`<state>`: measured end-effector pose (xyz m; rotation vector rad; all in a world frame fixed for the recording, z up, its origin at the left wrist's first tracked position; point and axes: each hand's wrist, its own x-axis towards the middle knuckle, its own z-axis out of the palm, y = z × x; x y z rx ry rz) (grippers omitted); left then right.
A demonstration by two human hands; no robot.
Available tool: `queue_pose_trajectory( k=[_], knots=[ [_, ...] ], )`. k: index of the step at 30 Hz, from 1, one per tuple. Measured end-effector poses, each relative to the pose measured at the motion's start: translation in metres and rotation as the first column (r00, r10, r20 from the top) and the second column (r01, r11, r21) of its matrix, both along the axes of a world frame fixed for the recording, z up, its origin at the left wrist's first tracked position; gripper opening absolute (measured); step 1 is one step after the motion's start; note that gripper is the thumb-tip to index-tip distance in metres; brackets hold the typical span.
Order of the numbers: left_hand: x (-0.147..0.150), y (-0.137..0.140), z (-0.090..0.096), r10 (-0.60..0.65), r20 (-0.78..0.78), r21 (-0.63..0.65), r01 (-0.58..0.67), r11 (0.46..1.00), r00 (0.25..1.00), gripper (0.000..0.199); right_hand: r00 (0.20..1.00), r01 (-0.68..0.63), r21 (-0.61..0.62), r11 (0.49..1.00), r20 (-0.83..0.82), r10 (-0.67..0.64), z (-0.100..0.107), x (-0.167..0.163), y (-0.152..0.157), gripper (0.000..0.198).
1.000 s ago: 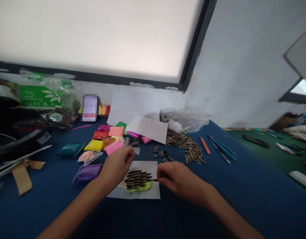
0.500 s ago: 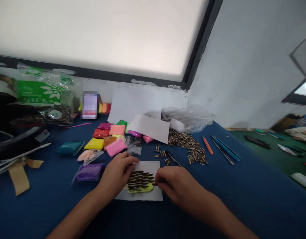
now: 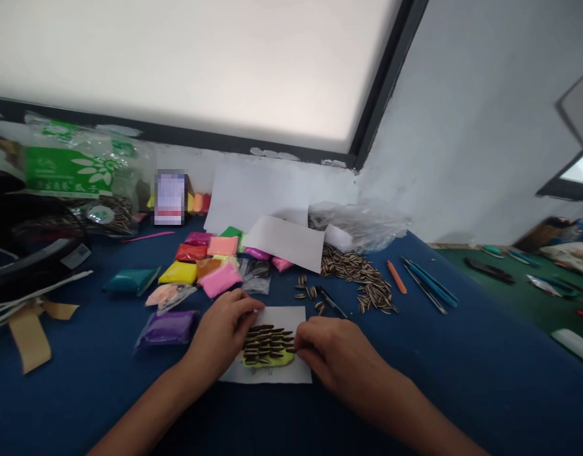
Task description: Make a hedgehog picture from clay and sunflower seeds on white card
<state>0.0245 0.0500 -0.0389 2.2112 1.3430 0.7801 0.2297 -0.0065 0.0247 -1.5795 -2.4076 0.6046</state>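
Note:
A white sheet of paper point(image 3: 295, 373) lies on the blue table, bearing a flat yellow-green clay shape point(image 3: 284, 360) covered with overlapping rows of sunflower seeds point(image 3: 267, 342). My left hand point(image 3: 225, 326) rests bent over the paper's left side, its fingers closed down on the sheet beside the clay. On the right, my right hand point(image 3: 332, 348) is pinched at the clay's right edge. The dark tip of a sunflower seed shows at those fingertips, touching or nearly touching the clay; most of it is hidden.
Behind the paper lie several bagged clay packs point(image 3: 222, 278), a purple pack point(image 3: 168, 328) and a black pen point(image 3: 332, 301). Loose sunflower seeds point(image 3: 352, 272) are heaped farther back. Blue tweezers point(image 3: 431, 285) and an orange stick point(image 3: 396, 277) lie to the right.
The view has shifted slightly. My right hand's fingertips sit a touch closer over the clay's right edge, covering more of the seed. My left hand keeps its place.

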Motion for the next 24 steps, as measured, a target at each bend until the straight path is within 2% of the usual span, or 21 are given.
queue_pose_trajectory(
  k=[12, 24],
  knots=[
    [-0.0008, 0.0006, -0.0016, -0.01, 0.02, 0.005, 0.009, 1.0, 1.0, 0.027, 0.999, 0.007, 0.03, 1.0, 0.049, -0.009, -0.0034, -0.002, 0.0007, 0.009],
    [-0.0009, 0.0007, -0.0048, -0.013, 0.019, 0.031, 0.013, 0.999, 1.0, 0.026, 0.995, -0.019, 0.051, 0.999, 0.102, 0.013, -0.0072, -0.0025, 0.0011, 0.016]
  ],
)
